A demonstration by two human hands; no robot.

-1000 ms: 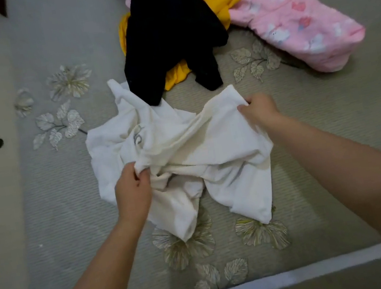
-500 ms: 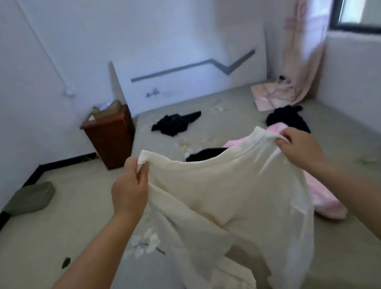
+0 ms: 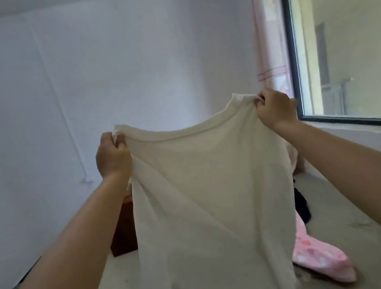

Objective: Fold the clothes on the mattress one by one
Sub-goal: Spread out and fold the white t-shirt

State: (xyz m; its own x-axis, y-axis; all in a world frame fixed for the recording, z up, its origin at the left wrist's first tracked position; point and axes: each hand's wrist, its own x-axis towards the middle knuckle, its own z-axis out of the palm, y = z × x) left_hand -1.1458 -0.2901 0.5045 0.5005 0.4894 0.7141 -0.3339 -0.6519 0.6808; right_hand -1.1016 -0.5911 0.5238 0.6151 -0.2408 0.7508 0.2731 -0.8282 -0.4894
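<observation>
A cream-white shirt (image 3: 207, 204) hangs spread out in the air in front of me, held up by its top edge. My left hand (image 3: 112, 156) pinches the left corner of that edge and my right hand (image 3: 276, 111) pinches the right corner. The cloth drops straight down over the grey mattress (image 3: 350, 231) and hides most of the clothes pile behind it. A pink patterned garment (image 3: 319, 259) and a bit of a black garment (image 3: 302, 206) show at the shirt's right side.
A brown wooden cabinet (image 3: 122, 231) stands beside the mattress behind my left arm. A dark-framed window (image 3: 295, 51) with a pink curtain (image 3: 268, 43) fills the right wall. White walls close the room ahead and to the left.
Both hands lifted the white shirt off the mattress and raised it to chest height, stretching its top edge wide. My view tilted up from the mattress toward the far wall.
</observation>
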